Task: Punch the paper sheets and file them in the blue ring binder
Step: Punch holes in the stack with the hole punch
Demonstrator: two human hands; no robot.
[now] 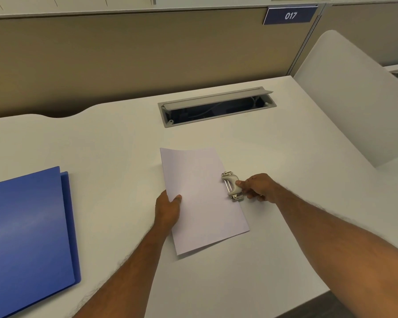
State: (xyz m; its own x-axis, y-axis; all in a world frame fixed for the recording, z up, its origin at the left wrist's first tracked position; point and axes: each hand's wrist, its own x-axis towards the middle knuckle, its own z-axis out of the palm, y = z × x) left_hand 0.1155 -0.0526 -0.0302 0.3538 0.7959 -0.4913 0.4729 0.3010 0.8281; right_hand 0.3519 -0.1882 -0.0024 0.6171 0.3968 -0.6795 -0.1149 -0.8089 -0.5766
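At the far left of the frame the blue ring binder [25, 237] lies closed and flat on the white desk [115, 143], well apart from the rest. Moving toward the middle, the left hand [167, 208] pinches the left edge of the paper sheets [202, 198], thumb on top and fingers underneath. The sheets lie at the centre of the frame, tilted a little, their far edge slightly lifted and curved. On the sheets' right edge sits the small grey hole punch [232, 186], its slot taking in that edge. The right hand [257, 187] grasps the punch from the right, fingers curled around its handle side. Above the sheets, in the upper middle, a grey cable tray [216, 106] is set into the desk with its flap raised. At upper right a blue plate reading 017 [290, 15] hangs on the partition.
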